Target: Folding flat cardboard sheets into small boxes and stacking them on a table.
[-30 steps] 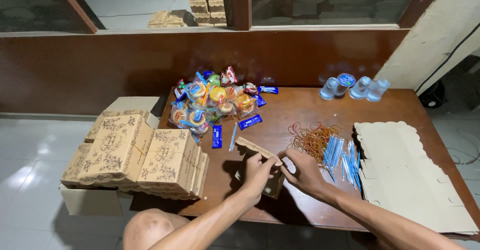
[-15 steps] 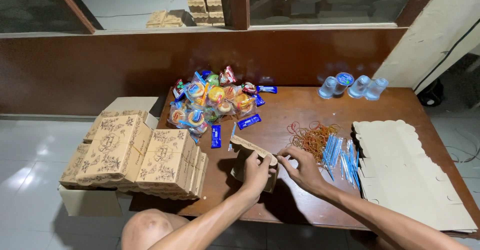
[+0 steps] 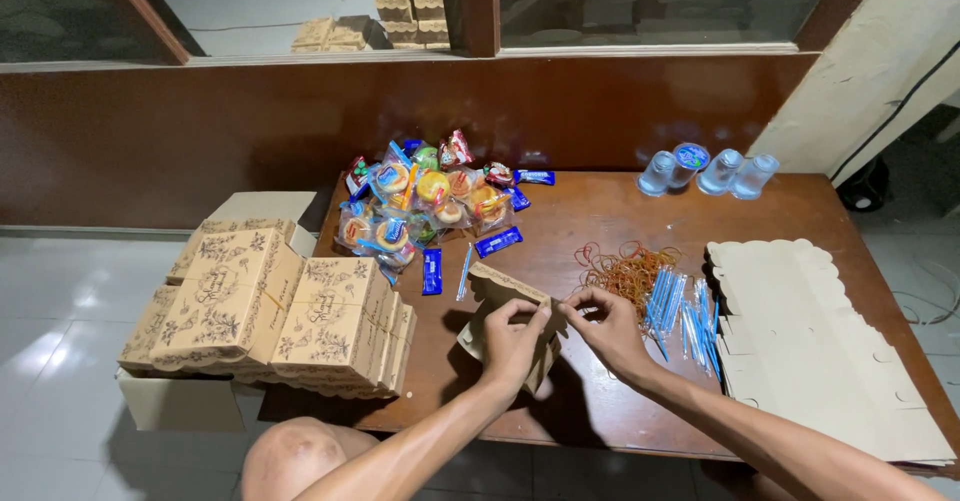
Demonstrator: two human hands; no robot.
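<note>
— Where is the box?
— The small cardboard box (image 3: 505,313) sits mid-table (image 3: 600,211), half-folded. My left hand (image 3: 517,339) and right hand (image 3: 606,329) pinch its scalloped flap.
— What is hidden?
— My left hand covers the box's body; rubber bands (image 3: 625,266) and straws (image 3: 680,311) lie beside.

A small tan cardboard box (image 3: 505,306) — lid flap with scalloped edge raised, tilted open — sits half-folded near the front of the wooden counter (image 3: 600,211).
</note>
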